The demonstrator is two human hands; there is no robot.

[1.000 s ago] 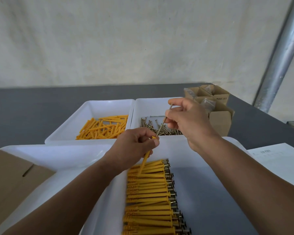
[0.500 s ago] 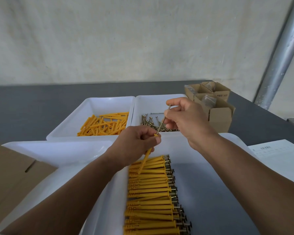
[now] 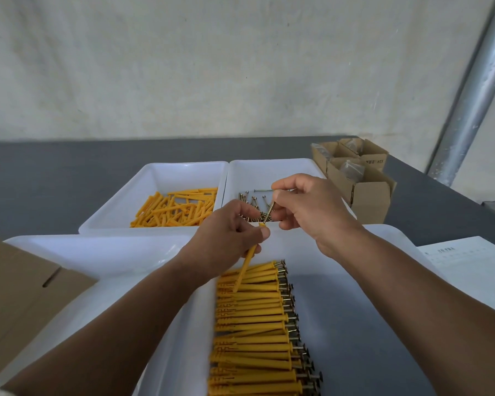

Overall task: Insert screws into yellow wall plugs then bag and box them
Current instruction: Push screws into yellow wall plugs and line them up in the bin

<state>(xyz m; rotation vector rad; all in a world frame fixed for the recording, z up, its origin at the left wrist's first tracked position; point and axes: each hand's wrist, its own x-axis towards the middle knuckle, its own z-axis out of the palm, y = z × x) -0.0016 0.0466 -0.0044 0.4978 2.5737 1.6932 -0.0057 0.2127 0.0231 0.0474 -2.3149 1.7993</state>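
Over grey table (image 3: 55,181) by wall (image 3: 183,67): left hand (image 3: 226,235) in pinch on plug (image 3: 247,264), right hand (image 3: 312,207) seemingly on screw (image 3: 269,211).

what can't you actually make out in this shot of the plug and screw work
All in the head view:
- How deep the screw sits: hidden inside the plug and behind the left hand gripping it.
- The screw's head: covered by the right hand.
- Print on the paper sheet: too small.
- Bags in the cardboard boxes: contents too small and blurred.
- Row of assembled plugs: cut off by the bottom edge, so no count.
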